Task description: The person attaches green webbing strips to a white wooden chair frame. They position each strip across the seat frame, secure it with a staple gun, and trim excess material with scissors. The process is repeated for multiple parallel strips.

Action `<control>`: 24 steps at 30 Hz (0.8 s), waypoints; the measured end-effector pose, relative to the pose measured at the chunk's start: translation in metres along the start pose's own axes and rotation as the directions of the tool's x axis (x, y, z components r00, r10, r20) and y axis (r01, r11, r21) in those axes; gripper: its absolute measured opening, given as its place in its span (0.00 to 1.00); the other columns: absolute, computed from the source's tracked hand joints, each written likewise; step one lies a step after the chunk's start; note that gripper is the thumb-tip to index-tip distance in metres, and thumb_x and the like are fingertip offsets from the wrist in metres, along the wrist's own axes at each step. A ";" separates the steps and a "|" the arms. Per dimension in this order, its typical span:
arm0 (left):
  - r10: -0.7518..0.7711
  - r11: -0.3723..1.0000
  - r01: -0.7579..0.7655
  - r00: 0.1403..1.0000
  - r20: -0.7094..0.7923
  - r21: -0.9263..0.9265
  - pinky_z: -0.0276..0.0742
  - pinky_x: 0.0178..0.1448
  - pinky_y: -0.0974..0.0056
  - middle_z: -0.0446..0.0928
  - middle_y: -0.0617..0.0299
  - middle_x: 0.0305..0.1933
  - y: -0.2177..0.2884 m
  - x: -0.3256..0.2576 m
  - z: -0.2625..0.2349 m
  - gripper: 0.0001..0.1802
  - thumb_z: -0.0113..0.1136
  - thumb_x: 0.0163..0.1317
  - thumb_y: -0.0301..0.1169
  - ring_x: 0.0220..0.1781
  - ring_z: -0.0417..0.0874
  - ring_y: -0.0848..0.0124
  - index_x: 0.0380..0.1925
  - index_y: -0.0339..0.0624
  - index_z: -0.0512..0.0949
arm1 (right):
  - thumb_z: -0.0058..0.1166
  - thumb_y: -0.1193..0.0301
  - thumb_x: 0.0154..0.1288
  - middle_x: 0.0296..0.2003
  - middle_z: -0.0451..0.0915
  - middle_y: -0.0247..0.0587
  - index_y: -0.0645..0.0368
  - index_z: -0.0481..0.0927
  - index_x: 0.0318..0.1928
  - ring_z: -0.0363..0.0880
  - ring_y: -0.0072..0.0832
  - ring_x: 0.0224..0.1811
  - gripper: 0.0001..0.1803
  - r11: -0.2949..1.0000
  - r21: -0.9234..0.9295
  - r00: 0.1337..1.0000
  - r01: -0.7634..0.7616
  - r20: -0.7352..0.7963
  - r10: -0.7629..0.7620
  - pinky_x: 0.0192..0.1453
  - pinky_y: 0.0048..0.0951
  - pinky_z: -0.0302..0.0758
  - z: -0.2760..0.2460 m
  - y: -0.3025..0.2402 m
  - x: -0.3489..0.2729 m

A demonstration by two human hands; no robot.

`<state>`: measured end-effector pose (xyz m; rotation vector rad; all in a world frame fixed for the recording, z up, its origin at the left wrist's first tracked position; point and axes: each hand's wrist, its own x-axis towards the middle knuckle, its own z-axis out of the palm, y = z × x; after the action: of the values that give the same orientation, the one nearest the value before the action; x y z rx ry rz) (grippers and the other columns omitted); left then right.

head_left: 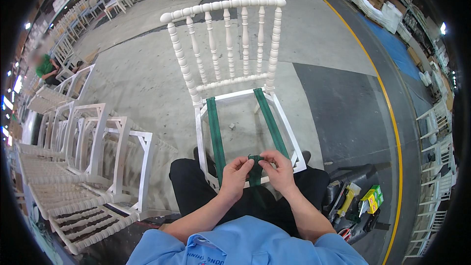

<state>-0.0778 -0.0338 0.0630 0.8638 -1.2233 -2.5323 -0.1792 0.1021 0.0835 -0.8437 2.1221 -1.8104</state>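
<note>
Pinching a dark-green woven webbing strap (254,172) at the near edge of a white spindle-backed chair (235,95), with left grip (235,175) and right grip (278,169) clamped on it. Seems to be folding its end (between two matching green straps (215,130)); next, probably calls for aligning against the rail. Set on grey concrete floor (147,49), near stacked white chair frames (122,157).

Open gap between two green straps (215,130), white backrest (229,41) as barrier beyond.

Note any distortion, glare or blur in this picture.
Head view: the yellow floor line bows and the corners go black; bright lights glare near the left rim; the green-shirted co-worker has a blurred head; left hand and right hand look fairly sharp.
</note>
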 end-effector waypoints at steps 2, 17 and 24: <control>-0.001 1.000 0.001 1.000 0.006 -0.008 0.71 0.44 0.71 0.82 0.72 0.37 0.001 0.004 -0.001 0.06 0.67 0.76 0.31 0.38 0.77 0.82 0.46 0.41 0.86 | 0.67 0.82 0.67 0.39 0.87 0.42 0.63 0.87 0.47 0.89 0.32 0.41 0.09 0.990 -0.111 0.995 0.092 0.053 -0.086 0.46 0.31 0.83 -0.003 -0.004 0.008; 0.591 0.434 -0.489 0.788 0.171 0.756 0.82 0.52 0.59 0.86 0.52 0.43 0.016 0.056 -0.014 0.12 0.74 0.66 0.27 0.45 0.88 0.61 0.47 0.37 0.86 | 0.66 0.79 0.67 0.41 0.83 0.44 0.61 0.87 0.44 0.86 0.44 0.41 0.06 0.909 -0.328 0.956 0.258 0.226 -0.190 0.45 0.38 0.81 0.011 0.017 0.080; 0.467 0.547 -0.289 0.884 0.000 0.786 0.83 0.53 0.57 0.87 0.51 0.45 0.025 0.129 -0.047 0.13 0.69 0.69 0.30 0.46 0.89 0.56 0.51 0.38 0.85 | 0.65 0.72 0.69 0.40 0.86 0.50 0.60 0.88 0.44 0.87 0.50 0.44 0.07 0.910 -0.397 0.937 0.121 0.347 0.027 0.48 0.45 0.81 0.049 0.089 0.165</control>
<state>-0.1564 -0.1334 0.0058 0.8359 -2.1817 -1.4611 -0.3121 -0.0239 0.0191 -1.2182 2.2827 -1.1228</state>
